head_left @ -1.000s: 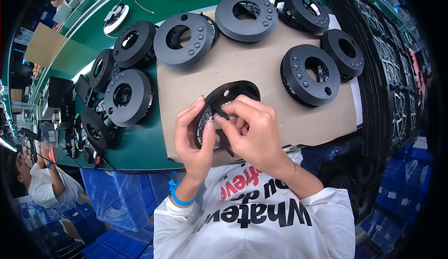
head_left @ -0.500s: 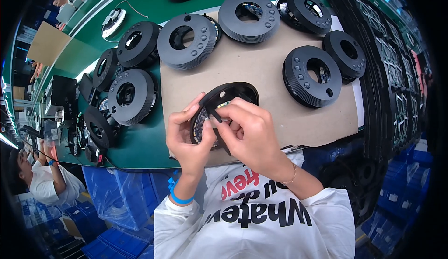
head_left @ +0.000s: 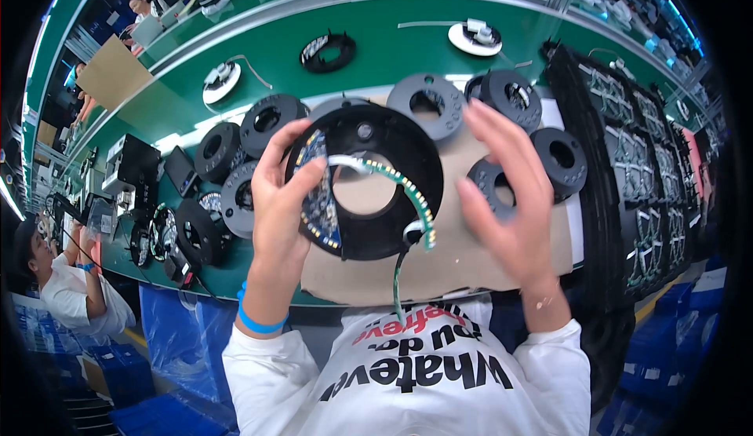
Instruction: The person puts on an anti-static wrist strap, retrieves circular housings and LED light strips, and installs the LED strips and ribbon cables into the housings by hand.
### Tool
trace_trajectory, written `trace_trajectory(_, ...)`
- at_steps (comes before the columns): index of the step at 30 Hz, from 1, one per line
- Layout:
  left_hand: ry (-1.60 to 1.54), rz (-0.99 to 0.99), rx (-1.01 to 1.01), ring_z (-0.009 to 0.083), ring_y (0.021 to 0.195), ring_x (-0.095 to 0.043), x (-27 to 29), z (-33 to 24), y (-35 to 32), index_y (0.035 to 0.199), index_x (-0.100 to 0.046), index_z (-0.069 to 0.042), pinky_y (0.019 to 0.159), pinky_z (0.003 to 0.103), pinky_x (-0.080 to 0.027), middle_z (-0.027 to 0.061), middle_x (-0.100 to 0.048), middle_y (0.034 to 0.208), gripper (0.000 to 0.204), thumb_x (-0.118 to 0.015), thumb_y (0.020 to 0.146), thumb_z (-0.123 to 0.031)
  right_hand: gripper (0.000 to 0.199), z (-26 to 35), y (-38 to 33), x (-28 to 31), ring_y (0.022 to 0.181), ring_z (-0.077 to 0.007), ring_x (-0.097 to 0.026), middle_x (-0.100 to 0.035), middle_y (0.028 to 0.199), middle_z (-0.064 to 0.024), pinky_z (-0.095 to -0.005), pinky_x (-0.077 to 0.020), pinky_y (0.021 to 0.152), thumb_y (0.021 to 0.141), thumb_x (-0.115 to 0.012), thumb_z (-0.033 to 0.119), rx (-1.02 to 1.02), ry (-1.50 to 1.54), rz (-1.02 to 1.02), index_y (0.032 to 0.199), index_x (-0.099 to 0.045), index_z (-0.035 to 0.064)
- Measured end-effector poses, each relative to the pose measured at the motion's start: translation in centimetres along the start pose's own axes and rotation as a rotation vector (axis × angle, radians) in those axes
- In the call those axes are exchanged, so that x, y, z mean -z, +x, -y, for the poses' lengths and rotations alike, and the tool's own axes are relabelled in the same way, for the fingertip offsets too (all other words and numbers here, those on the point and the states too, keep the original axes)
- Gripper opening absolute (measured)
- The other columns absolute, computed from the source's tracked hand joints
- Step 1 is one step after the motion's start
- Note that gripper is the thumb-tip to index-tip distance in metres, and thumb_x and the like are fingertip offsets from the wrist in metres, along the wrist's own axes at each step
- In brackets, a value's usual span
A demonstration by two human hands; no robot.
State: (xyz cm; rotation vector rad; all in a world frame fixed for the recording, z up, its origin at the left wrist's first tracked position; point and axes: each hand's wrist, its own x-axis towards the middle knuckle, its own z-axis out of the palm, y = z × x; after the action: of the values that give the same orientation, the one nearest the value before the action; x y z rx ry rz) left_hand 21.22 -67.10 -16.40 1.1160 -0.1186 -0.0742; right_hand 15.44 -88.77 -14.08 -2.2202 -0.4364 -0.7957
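Note:
My left hand (head_left: 276,200) grips the left side of a round black housing (head_left: 384,240) with a large hole through its middle, thumb on the inside. The housing is raised, its hollow inner face towards me. A curved circuit board (head_left: 315,208) lies in its left part beside my thumb. From that side a green curved LED strip (head_left: 414,193) arches over the hole, and a thin cable (head_left: 398,287) hangs below the rim. Off to the right, my right hand (head_left: 510,193) is in the air, fingers apart, holding nothing and slightly blurred.
Finished-looking grey ring housings (head_left: 427,106) stand around a cardboard sheet (head_left: 345,279) on the green bench. A black rack of wired parts (head_left: 627,169) borders the right side. White round parts (head_left: 474,40) lie at the back. Another person (head_left: 70,279) sits at far left.
The black housing has been lifted and turned, so its inside now faces me. My right hand has come off it and moved right, opening. The view has tilted up.

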Motion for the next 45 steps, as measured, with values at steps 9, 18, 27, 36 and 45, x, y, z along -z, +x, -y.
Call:
trace_trajectory(9, -0.155, -0.104, -0.083, 0.0162, 0.088, -0.059, -0.8, 0.9, 11.7, 0.131, -0.033, -0.005, 0.076, 0.029, -0.049, 0.0109, -0.054, 0.108, 0.055, -0.060, 0.082, -0.007, 0.017, -9.6, 13.7, -4.9, 0.061, -0.0105, -0.060, -0.060, 0.071, -0.0023, -0.0261, -0.0517, 0.054, 0.089, -0.052, 0.024, -0.816, 0.889, 0.485, 0.087, -0.053, 0.0077)
trace_trajectory(18, 0.667, -0.133, -0.178, 0.0277, 0.113, -0.046, 5.6, 2.5, 17.4, 0.118, -0.045, -0.008, 0.091, 0.035, -0.041, 0.0174, -0.044, 0.120, 0.051, -0.065, 0.071, -0.008, 0.025, -28.0, 20.3, -16.4, 0.058, -0.0235, -0.061, -0.058, 0.075, -0.0127, -0.0337, -0.0541, 0.054, 0.089, -0.047, 0.028, -1.035, 0.734, 0.340, 0.090, -0.051, 0.0035)
trace_trajectory(27, 1.927, -0.063, 0.156, 0.0337, 0.129, -0.026, 8.7, 8.7, 27.1, 0.130, -0.036, -0.017, 0.096, 0.052, -0.035, 0.0179, -0.034, 0.134, 0.073, -0.073, 0.068, -0.027, 0.048, -24.7, 16.7, -16.2, 0.074, -0.0290, -0.064, -0.058, 0.092, -0.0221, -0.0353, -0.0576, 0.060, 0.082, -0.061, 0.025, -0.873, 0.292, 0.610, 0.108, -0.045, -0.0119)
trace_trajectory(36, 2.067, 0.072, -0.362, 0.0349, 0.084, -0.057, 14.8, 9.0, 30.3, 0.086, -0.063, -0.006, 0.073, 0.041, -0.047, 0.0189, -0.060, 0.088, 0.017, -0.064, 0.070, -0.005, 0.034, -16.9, 14.1, 2.9, 0.081, -0.0298, -0.063, -0.064, 0.089, -0.0189, -0.0349, -0.0490, 0.076, 0.082, -0.056, 0.025, -0.236, -0.300, 0.516, 0.105, -0.060, 0.0004)
trace_trajectory(45, 1.563, 0.094, -0.886, 0.0270, 0.083, -0.052, 5.2, -1.4, 21.2, 0.098, -0.060, 0.002, 0.072, 0.035, -0.042, 0.0118, -0.057, 0.088, 0.022, -0.060, 0.076, -0.001, 0.026, -9.5, -1.6, 16.0, 0.089, -0.0304, -0.056, -0.061, 0.092, -0.0138, -0.0367, -0.0441, 0.080, 0.077, -0.061, 0.011, -0.442, -0.756, 0.324, 0.102, -0.060, 0.0029)
